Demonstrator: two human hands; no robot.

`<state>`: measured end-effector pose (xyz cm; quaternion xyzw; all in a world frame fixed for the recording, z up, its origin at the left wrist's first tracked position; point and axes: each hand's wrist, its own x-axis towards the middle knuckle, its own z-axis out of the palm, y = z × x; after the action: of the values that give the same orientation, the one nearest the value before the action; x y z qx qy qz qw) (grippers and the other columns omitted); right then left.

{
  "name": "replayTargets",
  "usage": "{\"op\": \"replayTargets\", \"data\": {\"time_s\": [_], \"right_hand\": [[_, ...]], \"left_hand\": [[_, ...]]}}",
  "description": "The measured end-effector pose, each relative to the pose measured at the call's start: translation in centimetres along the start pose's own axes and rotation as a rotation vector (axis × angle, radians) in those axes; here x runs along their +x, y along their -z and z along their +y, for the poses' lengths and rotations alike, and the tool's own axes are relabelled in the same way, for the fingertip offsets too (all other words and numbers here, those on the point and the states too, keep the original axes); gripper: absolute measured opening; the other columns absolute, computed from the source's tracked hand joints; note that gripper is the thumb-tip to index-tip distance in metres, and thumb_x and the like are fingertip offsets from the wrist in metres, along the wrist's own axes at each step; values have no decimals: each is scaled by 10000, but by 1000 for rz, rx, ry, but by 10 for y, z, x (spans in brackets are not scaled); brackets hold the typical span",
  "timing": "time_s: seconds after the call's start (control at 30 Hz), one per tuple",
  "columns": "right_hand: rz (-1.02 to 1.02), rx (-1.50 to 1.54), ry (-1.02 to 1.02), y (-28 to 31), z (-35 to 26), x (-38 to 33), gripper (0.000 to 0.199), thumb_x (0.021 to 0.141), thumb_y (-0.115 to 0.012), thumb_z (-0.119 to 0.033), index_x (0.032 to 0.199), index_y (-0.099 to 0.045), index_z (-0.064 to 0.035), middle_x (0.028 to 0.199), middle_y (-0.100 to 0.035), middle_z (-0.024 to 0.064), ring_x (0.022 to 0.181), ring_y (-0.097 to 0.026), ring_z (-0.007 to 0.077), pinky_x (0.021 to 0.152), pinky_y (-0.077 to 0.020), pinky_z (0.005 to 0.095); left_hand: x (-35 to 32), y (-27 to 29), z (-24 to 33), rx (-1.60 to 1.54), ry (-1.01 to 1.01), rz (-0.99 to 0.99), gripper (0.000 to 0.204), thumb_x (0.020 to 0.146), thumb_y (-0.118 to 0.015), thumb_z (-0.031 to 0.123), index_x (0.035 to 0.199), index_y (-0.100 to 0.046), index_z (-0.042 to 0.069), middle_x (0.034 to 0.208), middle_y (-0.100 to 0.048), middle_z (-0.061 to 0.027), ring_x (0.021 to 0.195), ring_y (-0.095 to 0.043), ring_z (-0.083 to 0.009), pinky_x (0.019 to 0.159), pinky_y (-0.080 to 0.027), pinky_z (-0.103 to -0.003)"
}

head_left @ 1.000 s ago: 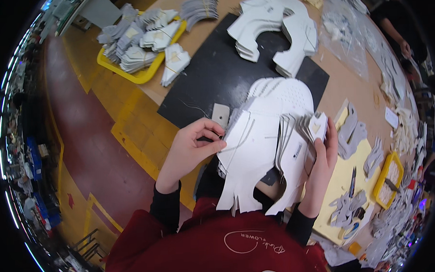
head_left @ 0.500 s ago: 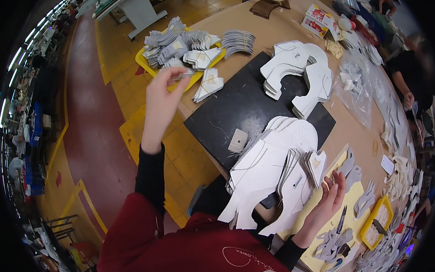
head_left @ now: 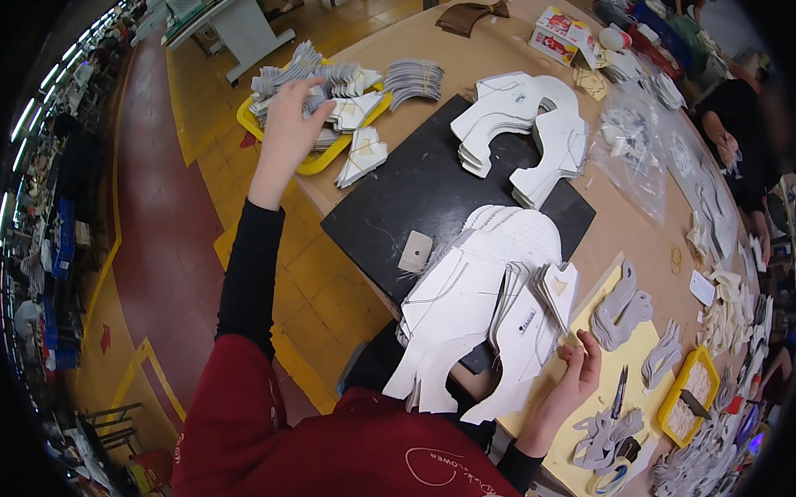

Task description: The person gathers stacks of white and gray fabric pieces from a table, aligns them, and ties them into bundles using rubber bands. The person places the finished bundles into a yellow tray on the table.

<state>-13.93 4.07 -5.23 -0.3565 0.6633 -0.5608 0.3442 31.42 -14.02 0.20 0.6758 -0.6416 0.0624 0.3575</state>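
Fingers [head_left: 302,84] of left hand [head_left: 285,134] are hovering parted, looking empty, over yellow tray [head_left: 323,161]; right hand [head_left: 576,371] is hanging half-curled near white stack [head_left: 457,316], grip unclear.

Red shirt [head_left: 335,448]: pale lettering inside a curved line, on the front. Near stack of white pieces [head_left: 461,308]: small dark print, illegible. Far right on bench [head_left: 391,43], carton [head_left: 563,36]: red-and-yellow printing.

We have bright, even indoor light | tube lights [head_left: 27,115] glow at our left rim | black board [head_left: 431,182] faintly sheened | fisheye edges curve, darken
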Motion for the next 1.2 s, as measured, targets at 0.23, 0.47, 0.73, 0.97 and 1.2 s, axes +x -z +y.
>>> {"op": "replayTargets", "data": {"time_s": [0.23, 0.47, 0.73, 0.97, 1.2], "right_hand": [[-56, -87, 17, -7, 6, -2, 229, 959, -546, -56, 1169, -603, 14, 1003, -622, 52, 875, -553, 107, 828, -446, 253], [-68, -41, 37, -3, 21, 1, 236, 943, -548, -19, 1171, -598, 14, 1031, -606, 48, 864, -537, 110, 787, -449, 251], [-80, -109, 53, -4, 18, 1, 237, 929, -538, 9, 1159, -593, 20, 1017, -601, 51, 856, -536, 117, 765, -445, 246], [-98, -95, 67, -6, 16, -1, 247, 928, -516, 32, 1165, -585, 22, 1026, -601, 62, 887, -558, 130, 783, -451, 256], [-121, -153, 102, -5, 15, -2, 260, 923, -492, 59, 1171, -568, 36, 1086, -580, 84, 952, -566, 161, 866, -450, 280]], "left_hand": [[52, -21, -2, 35, -34, -142, 425, 835, -719, 237, 1203, -628, 44, 1174, -640, -172, 1100, -613, -319, 936, -472, -365], [75, -24, -19, -479, 311, -268, 378, 843, -700, 122, 1193, -625, 1, 1126, -645, -112, 1013, -617, -181, 883, -473, -282], [68, -9, -12, -696, 257, -275, 337, 848, -686, 52, 1179, -631, 16, 1106, -626, -61, 1016, -579, -133, 899, -440, -256], [63, -1, -40, 58, -72, -386, 426, 865, -681, 260, 1259, -626, 110, 1438, -475, -189, 1324, -450, -350, 1103, -362, -398], [44, 47, -39, 177, 121, -219, 375, 874, -669, 410, 1006, -705, 61, 1146, -643, -175, 1052, -598, -356, 906, -477, -416]]}}
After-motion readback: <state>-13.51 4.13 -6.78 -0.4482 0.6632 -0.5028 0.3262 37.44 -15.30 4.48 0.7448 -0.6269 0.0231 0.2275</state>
